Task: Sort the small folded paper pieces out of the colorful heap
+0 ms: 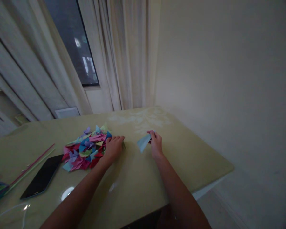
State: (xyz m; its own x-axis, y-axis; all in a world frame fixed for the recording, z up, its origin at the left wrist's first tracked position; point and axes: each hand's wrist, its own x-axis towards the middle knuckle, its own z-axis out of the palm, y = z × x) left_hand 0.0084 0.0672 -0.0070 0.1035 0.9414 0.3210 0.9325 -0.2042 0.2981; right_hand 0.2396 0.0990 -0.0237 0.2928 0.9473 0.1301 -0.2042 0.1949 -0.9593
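My right hand [155, 143] pinches a light blue piece of folded paper [143, 142] just above the yellow-green table [186, 156]. My left hand [113, 148] rests palm down at the right edge of a heap of several small folded paper pieces [85, 149] in pink, red, blue, purple and green. Its fingers are curled over something small and green at the tabletop, which I cannot make out. The two hands are about a hand's width apart.
A black phone [43, 176] lies face up left of the heap. Thin pink and green sticks [30, 167] lie beside it. A white cable [9, 211] runs along the near left. Curtains [124, 54] and a window stand behind; a wall is at right.
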